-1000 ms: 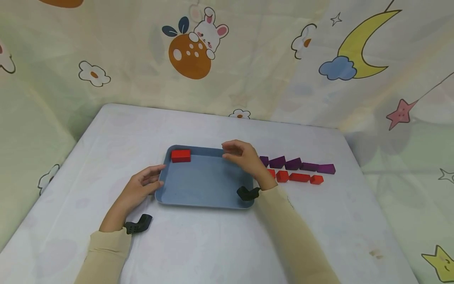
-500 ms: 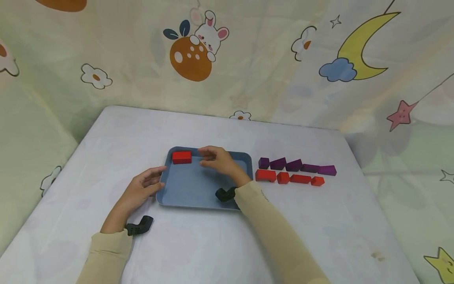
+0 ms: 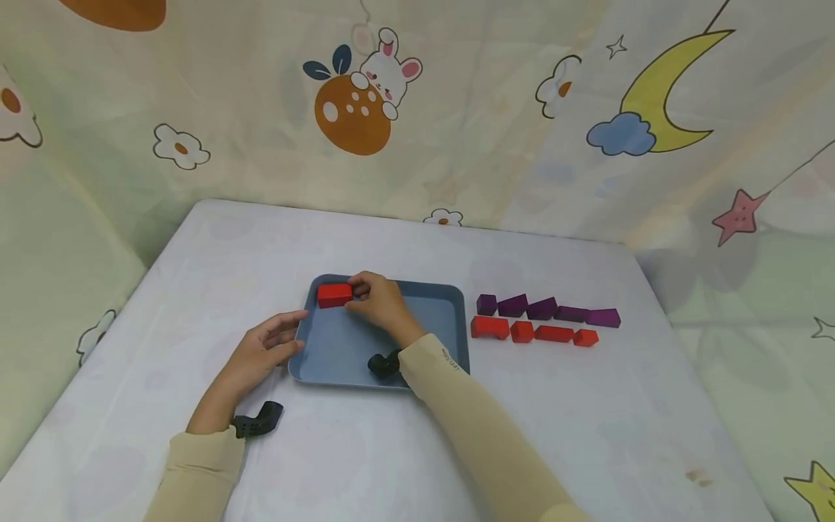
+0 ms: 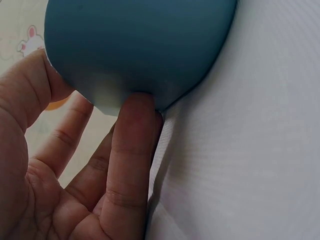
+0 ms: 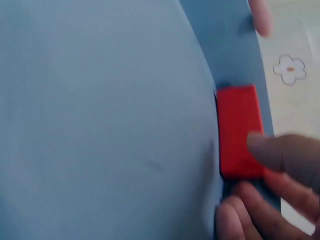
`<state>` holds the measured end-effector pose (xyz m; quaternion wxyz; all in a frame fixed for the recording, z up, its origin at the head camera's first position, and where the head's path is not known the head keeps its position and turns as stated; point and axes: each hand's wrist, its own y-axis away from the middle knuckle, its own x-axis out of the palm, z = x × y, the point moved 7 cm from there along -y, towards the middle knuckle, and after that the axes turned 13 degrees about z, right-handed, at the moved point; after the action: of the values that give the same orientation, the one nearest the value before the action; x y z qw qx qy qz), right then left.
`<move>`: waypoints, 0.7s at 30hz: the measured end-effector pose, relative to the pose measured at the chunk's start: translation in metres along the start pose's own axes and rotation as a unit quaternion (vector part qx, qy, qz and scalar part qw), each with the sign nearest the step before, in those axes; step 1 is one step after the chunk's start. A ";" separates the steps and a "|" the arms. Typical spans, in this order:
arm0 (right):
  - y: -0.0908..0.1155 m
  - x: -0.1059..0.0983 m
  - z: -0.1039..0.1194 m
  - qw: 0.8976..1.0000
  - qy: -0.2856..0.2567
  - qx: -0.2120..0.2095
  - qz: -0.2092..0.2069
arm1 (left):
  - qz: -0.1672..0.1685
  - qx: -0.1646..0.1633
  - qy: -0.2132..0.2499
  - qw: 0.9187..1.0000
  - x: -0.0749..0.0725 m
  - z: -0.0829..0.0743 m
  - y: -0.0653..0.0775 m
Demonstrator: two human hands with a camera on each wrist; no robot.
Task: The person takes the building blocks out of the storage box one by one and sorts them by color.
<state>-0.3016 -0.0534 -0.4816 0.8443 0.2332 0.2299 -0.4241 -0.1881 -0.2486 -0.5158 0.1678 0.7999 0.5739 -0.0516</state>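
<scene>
A shallow blue-grey tray [image 3: 333,362] lies on the white table. In its far left corner sits a red rectangular block [image 3: 334,296], [image 5: 237,127]. My right hand [image 3: 381,304] reaches over the tray to the block's right end, thumb and fingertips close about that end. In the right wrist view my thumb [image 5: 275,150] overlaps the block's face and the other fingers lie just past its end. My left hand [image 3: 261,348] is at the tray's left side, its mostly straight fingers [image 4: 131,155] touching the outer wall.
Right of the tray, a row of several purple blocks [image 3: 541,309] runs behind a row of red ones, including an arch-shaped block [image 3: 489,328]. A patterned cloth [image 3: 496,130] hangs behind the table.
My right hand has moved left across the tray, from near its right side to the red block's right end. The left hand stays at the tray's left side. The view has tilted slightly up.
</scene>
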 end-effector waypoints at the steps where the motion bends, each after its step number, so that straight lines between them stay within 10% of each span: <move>1: 0.000 0.002 0.002 1.000 0.010 0.006 -0.011 | 0.000 0.001 0.002 1.000 0.000 0.000 0.000; 21: 0.014 -0.004 0.011 0.999 0.014 -0.030 -0.015 | -0.003 -0.001 0.002 1.000 0.001 0.000 0.000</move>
<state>-0.2904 -0.0503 -0.4677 0.8416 0.2097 0.2575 -0.4259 -0.1879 -0.2475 -0.5162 0.1676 0.7980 0.5768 -0.0498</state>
